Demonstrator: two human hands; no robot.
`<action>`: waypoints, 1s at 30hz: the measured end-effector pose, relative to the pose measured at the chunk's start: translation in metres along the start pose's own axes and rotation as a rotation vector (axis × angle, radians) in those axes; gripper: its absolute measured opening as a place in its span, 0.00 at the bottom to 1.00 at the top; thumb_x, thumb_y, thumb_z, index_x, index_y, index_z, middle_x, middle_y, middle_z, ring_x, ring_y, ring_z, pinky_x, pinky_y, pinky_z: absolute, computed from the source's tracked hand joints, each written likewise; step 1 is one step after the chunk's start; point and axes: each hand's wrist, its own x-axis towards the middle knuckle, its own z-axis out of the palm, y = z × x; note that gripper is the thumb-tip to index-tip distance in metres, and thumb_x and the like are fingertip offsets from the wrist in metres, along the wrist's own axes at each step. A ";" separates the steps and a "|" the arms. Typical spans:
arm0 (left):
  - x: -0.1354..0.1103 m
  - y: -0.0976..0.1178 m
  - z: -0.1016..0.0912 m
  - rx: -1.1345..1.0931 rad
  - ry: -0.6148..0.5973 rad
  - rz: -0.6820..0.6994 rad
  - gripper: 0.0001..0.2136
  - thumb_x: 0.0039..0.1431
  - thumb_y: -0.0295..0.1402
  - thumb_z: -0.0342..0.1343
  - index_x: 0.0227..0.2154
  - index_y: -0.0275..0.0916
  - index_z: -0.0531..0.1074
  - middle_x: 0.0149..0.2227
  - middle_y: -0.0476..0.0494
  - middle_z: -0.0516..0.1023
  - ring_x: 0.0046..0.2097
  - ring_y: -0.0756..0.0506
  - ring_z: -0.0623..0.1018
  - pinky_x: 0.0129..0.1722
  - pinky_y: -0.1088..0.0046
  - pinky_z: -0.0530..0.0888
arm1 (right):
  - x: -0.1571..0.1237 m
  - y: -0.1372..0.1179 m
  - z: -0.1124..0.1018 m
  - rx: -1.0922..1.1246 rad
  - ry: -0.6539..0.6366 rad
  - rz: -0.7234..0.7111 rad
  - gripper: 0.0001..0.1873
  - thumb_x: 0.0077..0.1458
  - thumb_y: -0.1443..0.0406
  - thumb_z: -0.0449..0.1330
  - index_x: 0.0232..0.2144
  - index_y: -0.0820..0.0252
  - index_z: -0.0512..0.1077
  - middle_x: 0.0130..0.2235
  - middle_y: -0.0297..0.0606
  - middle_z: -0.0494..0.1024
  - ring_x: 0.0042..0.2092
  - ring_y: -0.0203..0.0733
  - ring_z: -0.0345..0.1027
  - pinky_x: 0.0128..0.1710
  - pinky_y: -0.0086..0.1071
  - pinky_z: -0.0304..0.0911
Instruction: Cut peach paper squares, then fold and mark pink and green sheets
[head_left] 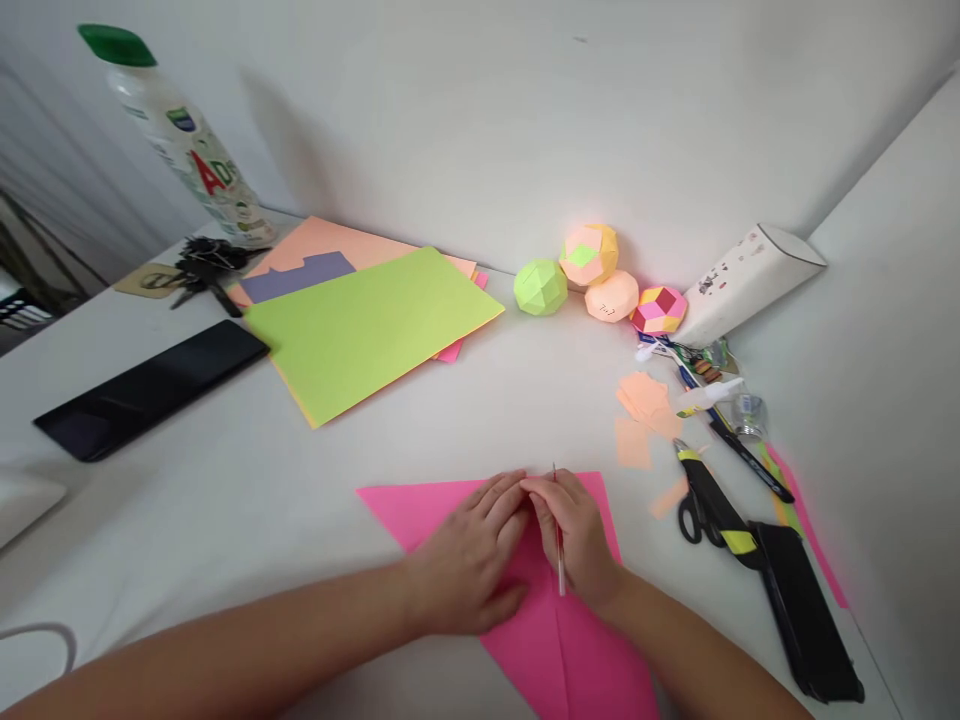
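A sheet of bright pink paper (600, 640) lies on the table in front of me, with a line running down its lower part. My left hand (472, 560) rests flat on the paper, fingers stretched toward the upper edge and thumb apart. Beside it, my right hand (574, 535) has its fingers closed around a thin pale stick with a narrow tip (561, 575). One end shows above the fingers and the other below the palm; its exact kind is unclear. The fingertips of both hands meet near the paper's top edge.
Green paper (375, 335) lies over other coloured sheets, near a black phone (154, 385), keys (214, 262) and a bottle (187, 140). Paper balls (541, 287) sit by the wall. Peach scraps (634, 440), scissors (699, 520), a utility knife (750, 458) and a black case (810, 610) lie right.
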 end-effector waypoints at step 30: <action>-0.087 -0.024 -0.012 0.525 0.190 -0.493 0.34 0.61 0.48 0.41 0.59 0.22 0.62 0.63 0.24 0.56 0.65 0.30 0.55 0.62 0.52 0.56 | -0.023 -0.051 0.065 -0.419 -0.105 -0.010 0.15 0.58 0.68 0.51 0.48 0.68 0.64 0.63 0.60 0.58 0.67 0.56 0.44 0.60 0.58 0.53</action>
